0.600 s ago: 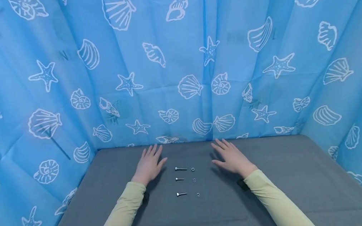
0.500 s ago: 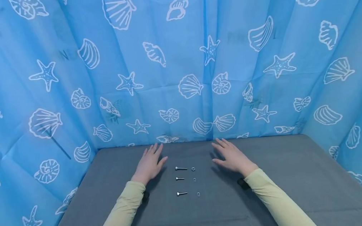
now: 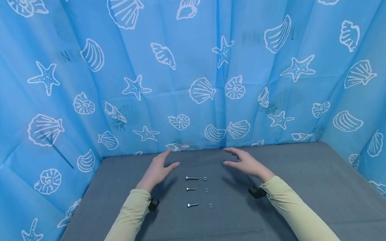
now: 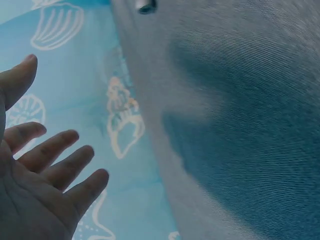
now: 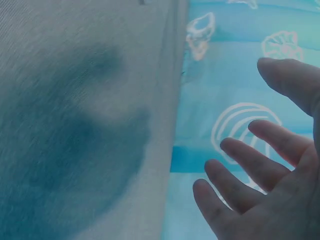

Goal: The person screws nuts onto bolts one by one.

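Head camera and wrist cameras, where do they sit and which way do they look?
Head: worn on the head, looking forward and down at the grey cloth-covered table, silver metal bolts and blue shell-print fabric curtain; the left hand, right hand and pale yellow sleeves show.
Left wrist: worn there, looking past the left hand's fingers at table and curtain.
Right wrist: likewise, past the right hand's fingers.
Both wrist views share the table's edge with the curtain beyond.

Gray tabletop (image 3: 236,224), three silver bolts (image 3: 191,189) in a column, three apparent nuts (image 3: 206,190) alongside
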Motion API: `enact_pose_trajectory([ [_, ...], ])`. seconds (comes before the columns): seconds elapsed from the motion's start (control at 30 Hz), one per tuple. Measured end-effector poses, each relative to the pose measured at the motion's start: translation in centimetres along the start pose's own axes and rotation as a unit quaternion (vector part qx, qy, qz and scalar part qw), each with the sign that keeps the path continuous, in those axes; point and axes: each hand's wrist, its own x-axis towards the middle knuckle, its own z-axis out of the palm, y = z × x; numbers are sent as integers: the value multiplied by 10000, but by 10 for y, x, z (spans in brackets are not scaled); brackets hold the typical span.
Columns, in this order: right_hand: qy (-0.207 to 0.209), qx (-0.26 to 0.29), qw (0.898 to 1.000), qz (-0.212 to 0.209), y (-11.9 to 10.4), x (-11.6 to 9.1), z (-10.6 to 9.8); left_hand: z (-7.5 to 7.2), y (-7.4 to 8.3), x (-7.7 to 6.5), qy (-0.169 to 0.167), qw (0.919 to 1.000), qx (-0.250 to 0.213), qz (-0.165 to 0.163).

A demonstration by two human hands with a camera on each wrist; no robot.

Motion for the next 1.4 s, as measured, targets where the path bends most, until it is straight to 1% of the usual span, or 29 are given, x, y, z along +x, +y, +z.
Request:
enact_pose_trajectory([
  [0.1,-10,413,9991,61,-3,1,-2,-2,2,0,14,9996,-279,14],
  [0.27,-20,756,9969,203,-12,3,-6,-2,2,0,116,9971,-751,11],
  [0.33,-6,914,9952,339,-16,4,-7,-2,1,0,127,9956,-931,-28],
  [0.47,-125,1678,9837,637,-21,6,-10,0,0,0,38,9909,-1346,-70],
  [0.53,-202,2107,9745,749,-22,7,-10,0,1,0,-48,9881,-1531,-125],
  [0.63,-321,2572,9627,774,-23,9,-9,1,2,0,-180,9841,-1757,-209],
  [0.7,-388,2785,9562,817,-23,9,-6,2,2,0,-280,9793,-1983,-294],
  [0.73,-420,2885,9530,830,-22,9,-4,3,2,0,-336,9755,-2147,-347],
  [0.83,-554,3084,9457,869,-20,8,4,7,0,2,-507,9609,-2661,-575],
  [0.9,-591,3203,9410,925,-18,8,9,10,-1,2,-599,9519,-2915,-728],
  [0.97,-656,3261,9386,910,-15,9,15,12,-1,2,-670,9438,-3120,-865],
  [1.03,-657,3311,9365,950,-14,9,20,13,-3,2,-752,9385,-3237,-940],
  [1.17,-623,3376,9337,1017,-13,11,28,16,-5,1,-979,9327,-3308,-1051],
  [1.27,-635,3459,9297,1095,-13,13,33,19,-7,1,-1176,9347,-3197,-1013],
  [1.33,-682,3442,9300,1100,-13,14,37,22,-8,2,-1286,9347,-3162,-988],
  [1.4,-749,3475,9279,1128,-13,14,40,24,-10,2,-1356,9353,-3114,-990],
])
